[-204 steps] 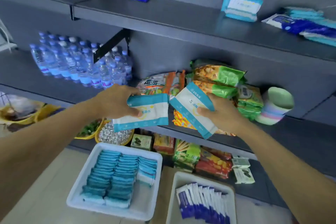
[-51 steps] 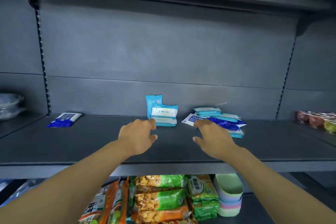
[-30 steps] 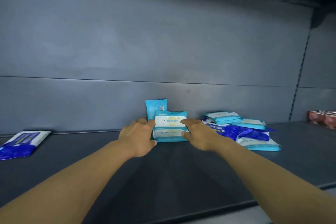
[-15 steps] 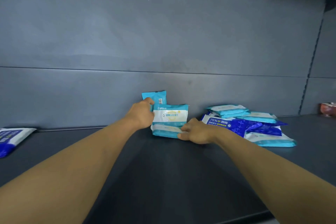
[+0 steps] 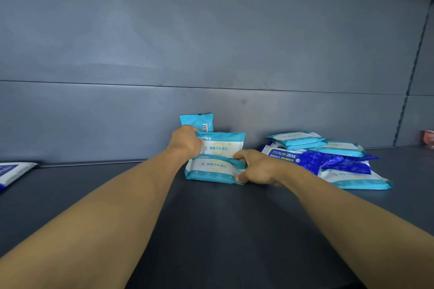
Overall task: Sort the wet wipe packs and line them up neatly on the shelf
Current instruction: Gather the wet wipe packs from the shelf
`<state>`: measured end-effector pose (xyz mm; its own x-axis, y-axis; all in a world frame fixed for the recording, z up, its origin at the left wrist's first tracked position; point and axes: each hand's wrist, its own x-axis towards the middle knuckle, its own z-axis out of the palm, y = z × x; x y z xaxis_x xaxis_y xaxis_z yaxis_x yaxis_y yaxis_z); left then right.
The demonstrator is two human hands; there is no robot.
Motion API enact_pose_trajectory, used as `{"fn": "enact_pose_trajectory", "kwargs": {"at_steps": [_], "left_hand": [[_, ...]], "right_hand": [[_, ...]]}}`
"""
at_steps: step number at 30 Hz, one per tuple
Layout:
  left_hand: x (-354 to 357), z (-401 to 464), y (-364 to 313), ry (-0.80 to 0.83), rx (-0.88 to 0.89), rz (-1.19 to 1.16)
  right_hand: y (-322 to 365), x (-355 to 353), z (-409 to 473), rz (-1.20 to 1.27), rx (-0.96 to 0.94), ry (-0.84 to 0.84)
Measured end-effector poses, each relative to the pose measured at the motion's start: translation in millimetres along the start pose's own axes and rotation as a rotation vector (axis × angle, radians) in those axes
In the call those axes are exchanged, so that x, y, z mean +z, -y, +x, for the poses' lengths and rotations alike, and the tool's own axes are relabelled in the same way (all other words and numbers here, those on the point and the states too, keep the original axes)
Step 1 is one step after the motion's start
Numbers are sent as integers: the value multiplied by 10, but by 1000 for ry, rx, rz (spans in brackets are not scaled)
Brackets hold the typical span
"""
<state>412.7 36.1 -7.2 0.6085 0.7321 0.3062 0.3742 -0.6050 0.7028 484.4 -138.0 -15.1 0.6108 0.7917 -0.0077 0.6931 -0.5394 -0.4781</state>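
Observation:
Three teal-and-white wet wipe packs stand in a row near the back wall of the dark grey shelf (image 5: 211, 230). The rearmost pack (image 5: 198, 121) leans upright against the wall. My left hand (image 5: 184, 142) grips the left top edge of the middle pack (image 5: 223, 146). My right hand (image 5: 254, 166) pinches the right end of the front pack (image 5: 211, 170), which leans low on the shelf. To the right lies a loose pile of teal packs (image 5: 296, 139) and a dark blue 75% alcohol pack (image 5: 312, 159).
Another blue-and-white pack (image 5: 11, 171) lies flat at the far left edge of the shelf. A reddish item (image 5: 428, 138) peeks in at the far right. The grey back panel rises just behind the packs.
The view has moved closer to the packs. My left hand has slid down from the rearmost pack onto the middle one; my right hand stays on the front pack.

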Motion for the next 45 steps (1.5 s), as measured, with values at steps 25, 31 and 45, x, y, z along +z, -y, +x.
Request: {"fn": "enact_pose_trajectory", "kwargs": {"at_steps": [25,31,45], "left_hand": [[-911,-1273,160,245,-147,-322],[-928,-1231,298,203,-89,-229],[-881,-1058,568,100,-47,-298]], "right_hand": [[446,274,-465,325,17,-243],[551,32,-283,352,3,-337],[627,86,812,-454,-260,-602]]}}
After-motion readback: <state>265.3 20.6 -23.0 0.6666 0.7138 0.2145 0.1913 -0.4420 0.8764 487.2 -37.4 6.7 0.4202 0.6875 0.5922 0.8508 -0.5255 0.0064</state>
